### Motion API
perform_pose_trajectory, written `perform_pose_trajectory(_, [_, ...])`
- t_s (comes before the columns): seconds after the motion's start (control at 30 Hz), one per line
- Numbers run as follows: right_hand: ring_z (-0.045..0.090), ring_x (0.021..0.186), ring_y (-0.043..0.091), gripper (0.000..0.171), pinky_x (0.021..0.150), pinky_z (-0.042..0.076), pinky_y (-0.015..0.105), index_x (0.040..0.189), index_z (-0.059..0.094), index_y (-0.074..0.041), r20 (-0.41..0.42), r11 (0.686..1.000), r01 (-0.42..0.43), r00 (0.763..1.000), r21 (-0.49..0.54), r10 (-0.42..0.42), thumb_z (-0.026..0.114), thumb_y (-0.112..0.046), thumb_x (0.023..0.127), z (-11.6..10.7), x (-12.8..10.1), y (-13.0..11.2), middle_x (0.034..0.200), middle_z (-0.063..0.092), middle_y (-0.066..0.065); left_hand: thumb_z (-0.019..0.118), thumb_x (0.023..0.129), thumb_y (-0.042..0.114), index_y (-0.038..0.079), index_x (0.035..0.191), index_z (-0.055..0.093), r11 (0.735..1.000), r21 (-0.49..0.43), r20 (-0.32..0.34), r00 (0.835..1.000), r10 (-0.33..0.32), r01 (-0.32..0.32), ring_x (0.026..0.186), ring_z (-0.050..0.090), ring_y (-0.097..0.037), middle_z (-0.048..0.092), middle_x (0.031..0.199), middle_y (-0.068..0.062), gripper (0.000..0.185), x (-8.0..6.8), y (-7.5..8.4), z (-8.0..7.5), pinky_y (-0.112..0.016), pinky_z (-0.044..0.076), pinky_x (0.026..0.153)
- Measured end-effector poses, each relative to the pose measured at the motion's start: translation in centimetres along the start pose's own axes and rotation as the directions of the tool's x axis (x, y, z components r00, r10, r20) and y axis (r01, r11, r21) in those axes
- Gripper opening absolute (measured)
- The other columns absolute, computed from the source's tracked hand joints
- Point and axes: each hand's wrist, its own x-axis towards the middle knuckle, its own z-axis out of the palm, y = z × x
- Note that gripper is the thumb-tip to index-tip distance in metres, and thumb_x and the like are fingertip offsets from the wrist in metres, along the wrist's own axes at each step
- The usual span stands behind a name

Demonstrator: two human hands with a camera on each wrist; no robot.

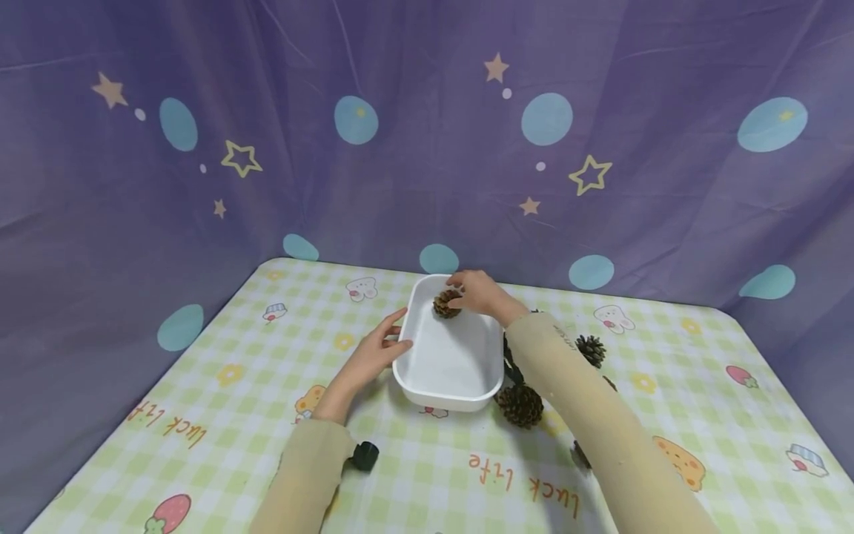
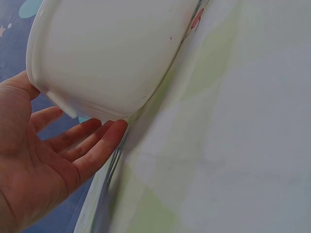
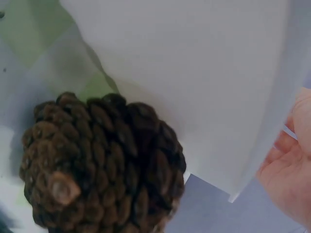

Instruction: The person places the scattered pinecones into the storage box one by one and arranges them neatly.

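A white rectangular tub [image 1: 448, 400] stands on the table. My left hand [image 1: 373, 350] holds its left side, the thumb at the rim; the left wrist view shows the fingers [image 2: 104, 145] spread along the outer wall. Inside the tub's far end my right hand [image 1: 483, 293] grips a brown pine cone [image 1: 445, 304] with thumb and fingertips. That grip is hidden behind the tub wall [image 3: 209, 87] in the right wrist view. Beside the tub's near right corner lies a large pine cone [image 1: 520, 406], which looms close in the right wrist view.
More pine cones lie right of the tub, among them a dark one [image 1: 590, 350] beyond the right sleeve [image 1: 587, 400], which partly covers others. A checked cloth [image 1: 233, 460] spreads over the table. Behind its far edge hangs a purple curtain [image 1: 427, 185].
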Motion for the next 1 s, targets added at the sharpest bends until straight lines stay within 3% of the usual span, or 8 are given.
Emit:
perform_pose_trajectory(0.3, [0.055, 0.109, 0.029, 0.042, 0.093, 0.047, 0.039, 0.124, 0.055, -0.006, 0.004, 1.000, 0.029, 1.000, -0.011, -0.029, 0.061, -0.023, 0.087, -1.5, -1.5, 0.1, 0.119, 0.059, 0.014, 0.054, 0.091, 0.019, 0.018, 0.145, 0.023, 1.000, 0.002, 0.008, 1.000, -0.004, 0.004, 0.110, 0.054, -0.033, 0.043, 0.134, -0.020, 0.063, 0.4, 0.0, -0.1, -0.037, 0.053, 0.084])
perform_pose_trajectory(0.63, [0.057, 0.105, 0.029, 0.037, 0.089, 0.048, 0.038, 0.119, 0.059, -0.005, 0.006, 0.997, 0.055, 0.999, -0.045, -0.054, 0.061, -0.023, 0.087, -2.8, -3.6, 0.8, 0.113, 0.062, 0.013, 0.056, 0.090, 0.027, 0.028, 0.144, 0.025, 1.000, 0.004, -0.014, 1.000, 0.006, -0.006, 0.108, 0.056, -0.028, 0.045, 0.132, -0.014, 0.062, 1.7, -3.1, 0.1, -0.034, 0.054, 0.082])
perform_pose_trajectory(1.0, [0.059, 0.099, 0.029, 0.034, 0.086, 0.050, 0.038, 0.115, 0.061, -0.002, -0.034, 0.992, 0.112, 0.993, -0.066, -0.114, 0.064, -0.019, 0.085, -4.0, -6.0, 2.3, 0.107, 0.064, 0.014, 0.057, 0.090, 0.025, 0.033, 0.143, 0.026, 1.000, 0.028, -0.034, 0.999, -0.002, 0.003, 0.105, 0.057, -0.026, 0.047, 0.132, -0.011, 0.061, 2.0, -3.1, 0.1, -0.034, 0.054, 0.080])
